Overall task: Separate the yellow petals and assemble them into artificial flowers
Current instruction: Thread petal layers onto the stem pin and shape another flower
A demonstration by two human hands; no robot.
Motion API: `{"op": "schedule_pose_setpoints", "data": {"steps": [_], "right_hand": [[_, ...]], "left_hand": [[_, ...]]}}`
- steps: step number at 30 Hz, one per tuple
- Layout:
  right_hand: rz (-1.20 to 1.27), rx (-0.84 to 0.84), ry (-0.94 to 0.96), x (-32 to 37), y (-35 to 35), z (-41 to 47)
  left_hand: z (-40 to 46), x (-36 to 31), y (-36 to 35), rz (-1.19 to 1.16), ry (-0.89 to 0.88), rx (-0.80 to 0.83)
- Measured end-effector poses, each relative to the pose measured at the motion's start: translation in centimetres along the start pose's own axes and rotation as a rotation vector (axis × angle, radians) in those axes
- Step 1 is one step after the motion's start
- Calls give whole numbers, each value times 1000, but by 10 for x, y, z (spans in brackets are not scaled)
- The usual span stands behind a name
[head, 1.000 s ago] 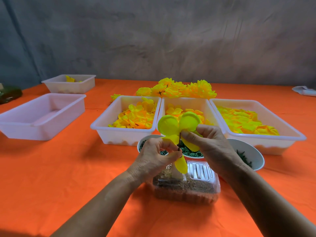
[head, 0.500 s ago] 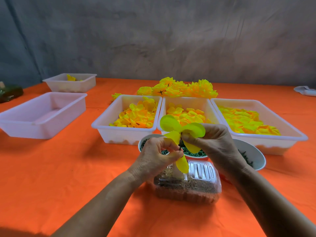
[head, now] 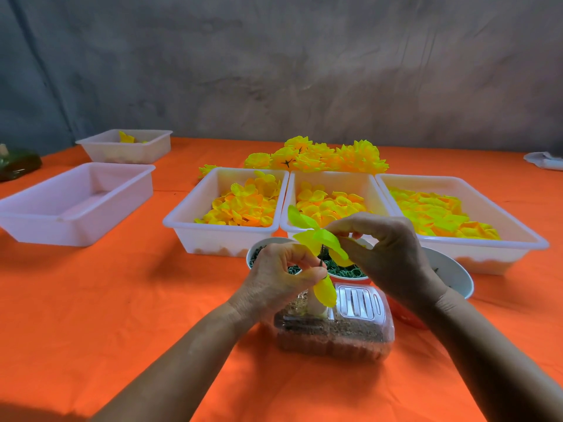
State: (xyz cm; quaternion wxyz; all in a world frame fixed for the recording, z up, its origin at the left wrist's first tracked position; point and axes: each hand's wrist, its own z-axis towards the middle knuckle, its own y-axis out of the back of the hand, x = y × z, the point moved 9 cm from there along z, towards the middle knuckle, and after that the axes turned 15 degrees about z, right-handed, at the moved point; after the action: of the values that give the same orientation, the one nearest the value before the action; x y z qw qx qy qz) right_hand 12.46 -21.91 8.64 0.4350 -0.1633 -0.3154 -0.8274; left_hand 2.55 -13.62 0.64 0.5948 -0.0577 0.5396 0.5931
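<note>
Between my hands is a yellow petal piece (head: 320, 239) with several round lobes, threaded on a thin dark stem (head: 321, 254). My left hand (head: 283, 278) pinches the stem from below, and one lobe (head: 325, 292) hangs under its fingers. My right hand (head: 387, 254) grips the petal's right lobes with fingertips. Three white trays (head: 225, 236) (head: 332, 181) (head: 487, 254) behind hold loose yellow and orange petals. Finished yellow flowers (head: 323, 156) lie in a heap behind the trays.
A clear plastic box (head: 335, 336) of brown bits sits under my hands. Bowls of green rings (head: 344, 271) and a white bowl (head: 451, 275) stand behind it. Two more white trays (head: 76, 208) (head: 128, 147) are at the left on the orange cloth.
The petal piece has turned and folded flatter on the stem. My right hand's fingers have shifted up over its right lobes; my left hand has kept its place.
</note>
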Motion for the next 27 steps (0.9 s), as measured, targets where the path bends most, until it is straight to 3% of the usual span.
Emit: {"op": "schedule_pose_setpoints", "data": {"steps": [7, 13, 18, 22, 27], "right_hand": [[-79, 184, 108, 12, -8, 8], [-93, 203, 113, 7, -8, 8], [-126, 198, 107, 1, -9, 6], [-99, 204, 103, -1, -8, 6], [-139, 191, 102, -5, -8, 1]], "left_hand": [[-3, 3, -1, -68, 47, 32], [-7, 17, 18, -173, 194, -57], [-1, 1, 50, -62, 54, -206], [4, -19, 54, 51, -90, -214], [3, -26, 48, -34, -140, -198]]}}
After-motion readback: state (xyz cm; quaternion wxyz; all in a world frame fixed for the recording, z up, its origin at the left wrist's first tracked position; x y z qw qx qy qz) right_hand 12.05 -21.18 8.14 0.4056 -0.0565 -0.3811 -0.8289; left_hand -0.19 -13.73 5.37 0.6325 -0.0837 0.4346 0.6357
